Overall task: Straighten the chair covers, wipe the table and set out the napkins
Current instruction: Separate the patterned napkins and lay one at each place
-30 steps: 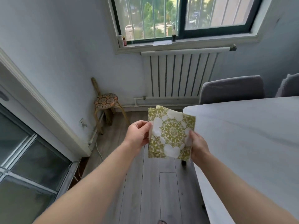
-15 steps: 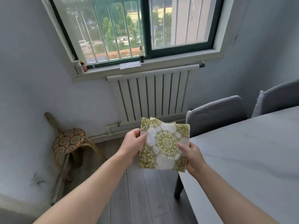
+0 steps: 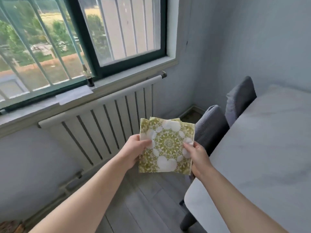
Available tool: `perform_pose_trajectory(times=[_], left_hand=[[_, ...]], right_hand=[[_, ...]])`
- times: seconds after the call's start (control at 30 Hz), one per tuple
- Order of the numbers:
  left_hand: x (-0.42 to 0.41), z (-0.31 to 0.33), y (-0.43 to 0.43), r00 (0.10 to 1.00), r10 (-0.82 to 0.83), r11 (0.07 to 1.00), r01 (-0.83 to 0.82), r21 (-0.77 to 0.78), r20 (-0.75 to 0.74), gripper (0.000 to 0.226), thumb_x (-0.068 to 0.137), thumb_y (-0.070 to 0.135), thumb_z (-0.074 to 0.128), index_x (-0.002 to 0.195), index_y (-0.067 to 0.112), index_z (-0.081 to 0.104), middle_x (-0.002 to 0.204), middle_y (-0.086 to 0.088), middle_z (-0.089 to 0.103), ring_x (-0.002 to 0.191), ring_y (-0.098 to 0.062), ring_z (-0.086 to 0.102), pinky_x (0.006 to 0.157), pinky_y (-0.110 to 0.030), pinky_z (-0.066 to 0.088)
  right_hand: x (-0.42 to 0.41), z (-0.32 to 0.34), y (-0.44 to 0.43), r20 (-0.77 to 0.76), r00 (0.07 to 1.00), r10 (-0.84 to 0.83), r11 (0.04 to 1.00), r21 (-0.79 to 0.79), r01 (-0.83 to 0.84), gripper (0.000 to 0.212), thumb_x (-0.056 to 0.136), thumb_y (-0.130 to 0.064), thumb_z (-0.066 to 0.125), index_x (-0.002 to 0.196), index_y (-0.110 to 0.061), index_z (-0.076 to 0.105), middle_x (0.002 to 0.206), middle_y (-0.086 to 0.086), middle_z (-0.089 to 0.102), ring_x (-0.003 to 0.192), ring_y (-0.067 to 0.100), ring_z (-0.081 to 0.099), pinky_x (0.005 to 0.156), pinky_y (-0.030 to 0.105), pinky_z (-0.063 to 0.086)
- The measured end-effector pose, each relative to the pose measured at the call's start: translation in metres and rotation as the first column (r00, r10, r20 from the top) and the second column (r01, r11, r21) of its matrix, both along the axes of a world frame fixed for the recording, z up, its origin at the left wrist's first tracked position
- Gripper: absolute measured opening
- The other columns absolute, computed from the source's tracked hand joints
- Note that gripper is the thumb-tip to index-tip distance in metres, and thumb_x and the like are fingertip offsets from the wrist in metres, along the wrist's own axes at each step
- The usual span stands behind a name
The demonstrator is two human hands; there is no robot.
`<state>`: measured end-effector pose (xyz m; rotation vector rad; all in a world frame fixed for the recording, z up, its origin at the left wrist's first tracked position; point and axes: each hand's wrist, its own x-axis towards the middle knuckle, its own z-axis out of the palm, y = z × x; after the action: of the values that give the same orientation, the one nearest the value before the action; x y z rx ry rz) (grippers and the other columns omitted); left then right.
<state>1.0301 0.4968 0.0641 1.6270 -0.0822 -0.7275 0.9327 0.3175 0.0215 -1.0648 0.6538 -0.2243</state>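
Across the upper left, from nine to twelve o'clock, a window (image 3: 126,31) with a dark green frame and pale bars looks out on trees and a street. At three to five o'clock lies the pale marbled table (image 3: 260,157), whose rounded corner points toward the centre. Below the window sill (image 3: 117,89), at nine to ten o'clock, a white ribbed radiator (image 3: 101,128) hangs on the grey wall. Grey plank floor (image 3: 151,209) fills six o'clock.

Two grey covered chairs stand tucked against the table's far edge at about two o'clock: the near chair (image 3: 210,130) and the far chair (image 3: 240,98) just behind it, close to the room's corner.

At the centre, a small stack of folded napkins (image 3: 168,148), olive green with white discs around a mandala, is held in the air just left of the table's corner, in front of the radiator and the near chair. A second napkin's corner peeks out behind the top edge. The ring of small marks in the print is too blurred to read.

The left hand (image 3: 133,152) grips the stack's left edge, thumb on the front and fingers behind. The right hand (image 3: 198,158) pinches the right edge, fingertips on the print.

On the sill at eleven o'clock lie a white sheet (image 3: 74,96) and, beside it, a small dark bottle (image 3: 90,80); no label can be made out.
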Motion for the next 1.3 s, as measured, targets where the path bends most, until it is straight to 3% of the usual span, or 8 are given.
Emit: perform_pose_trajectory(times=[0.23, 0.37, 0.43, 0.6, 0.8, 0.93, 1.1, 1.3], left_hand=[[0.094, -0.021, -0.059, 0.965, -0.191, 0.979, 0.173, 0.108, 0.182, 0.009, 0.094, 0.014, 0.057, 0.094, 0.014, 0.066, 0.097, -0.008, 0.073, 0.09, -0.023, 0.07, 0.085, -0.047, 0.056], [0.15, -0.017, -0.094, 0.944, -0.246, 0.966, 0.22, 0.136, 0.219, 0.012, 0.095, 0.014, 0.054, 0.09, 0.018, 0.065, 0.099, -0.007, 0.072, 0.089, -0.02, 0.07, 0.082, -0.042, 0.057], [0.176, -0.008, -0.109, 0.926, -0.271, 0.96, 0.241, 0.143, 0.264, 0.013, 0.095, 0.014, 0.054, 0.09, 0.017, 0.065, 0.098, -0.007, 0.072, 0.087, -0.02, 0.07, 0.08, -0.04, 0.058], [0.24, 0.01, -0.149, 0.9, -0.311, 0.95, 0.283, 0.131, 0.305, 0.013, 0.095, 0.015, 0.054, 0.09, 0.014, 0.066, 0.098, -0.007, 0.073, 0.087, -0.022, 0.071, 0.082, -0.042, 0.057], [0.295, 0.006, -0.202, 0.848, -0.447, 0.895, 0.425, 0.139, 0.284, 0.014, 0.094, 0.016, 0.055, 0.09, 0.012, 0.067, 0.096, -0.013, 0.073, 0.089, -0.032, 0.07, 0.084, -0.052, 0.055], [0.331, -0.004, -0.24, 0.785, -0.594, 0.802, 0.594, 0.056, 0.175, 0.01, 0.092, 0.011, 0.058, 0.097, 0.01, 0.067, 0.098, -0.016, 0.073, 0.09, -0.033, 0.07, 0.085, -0.054, 0.055], [0.352, -0.012, -0.282, 0.625, -0.77, 0.635, 0.771, 0.055, 0.13, 0.022, 0.096, 0.013, 0.051, 0.099, 0.0, 0.068, 0.099, -0.018, 0.072, 0.096, -0.039, 0.067, 0.087, -0.057, 0.053], [0.318, -0.02, -0.339, 0.393, -0.912, 0.402, 0.913, 0.067, 0.119, 0.018, 0.095, 0.009, 0.051, 0.098, 0.008, 0.068, 0.097, -0.013, 0.073, 0.093, -0.033, 0.069, 0.085, -0.049, 0.056]], right_hand=[[0.057, -0.021, -0.041, -0.031, 0.996, -0.082, 0.996, -0.048, 0.081, 0.017, 0.093, -0.005, 0.053, 0.107, -0.005, 0.063, 0.101, 0.013, 0.071, 0.09, 0.026, 0.069, 0.071, 0.037, 0.057], [0.111, -0.032, -0.069, -0.097, 0.978, -0.184, 0.977, -0.132, 0.17, 0.011, 0.092, -0.007, 0.056, 0.097, -0.003, 0.064, 0.1, 0.021, 0.069, 0.09, 0.032, 0.065, 0.084, 0.049, 0.054], [0.137, -0.029, -0.082, -0.117, 0.972, -0.201, 0.97, -0.16, 0.182, 0.017, 0.091, -0.011, 0.059, 0.1, 0.002, 0.063, 0.096, 0.027, 0.066, 0.083, 0.033, 0.06, 0.082, 0.052, 0.053], [0.185, -0.013, -0.111, -0.065, 0.978, -0.199, 0.969, -0.163, 0.187, 0.01, 0.092, -0.009, 0.057, 0.101, -0.007, 0.062, 0.097, 0.011, 0.071, 0.085, 0.023, 0.069, 0.061, 0.029, 0.056], [0.222, -0.016, -0.14, -0.125, 0.932, -0.339, 0.912, -0.288, 0.293, 0.009, 0.091, -0.009, 0.058, 0.096, -0.013, 0.064, 0.105, 0.013, 0.07, 0.097, 0.03, 0.067, 0.087, 0.05, 0.054], [0.24, -0.022, -0.149, -0.114, 0.839, -0.532, 0.829, -0.272, 0.489, 0.013, 0.091, -0.007, 0.057, 0.091, -0.017, 0.065, 0.103, 0.011, 0.07, 0.096, 0.027, 0.067, 0.09, 0.051, 0.052], [0.238, -0.027, -0.145, -0.13, 0.652, -0.747, 0.664, -0.2, 0.72, 0.012, 0.09, -0.008, 0.057, 0.098, -0.013, 0.065, 0.105, 0.011, 0.07, 0.096, 0.027, 0.067, 0.088, 0.053, 0.053], [0.204, -0.025, -0.133, -0.126, 0.414, -0.901, 0.432, -0.205, 0.878, 0.016, 0.092, -0.003, 0.053, 0.092, -0.013, 0.065, 0.103, 0.011, 0.069, 0.096, 0.028, 0.067, 0.088, 0.051, 0.053]])
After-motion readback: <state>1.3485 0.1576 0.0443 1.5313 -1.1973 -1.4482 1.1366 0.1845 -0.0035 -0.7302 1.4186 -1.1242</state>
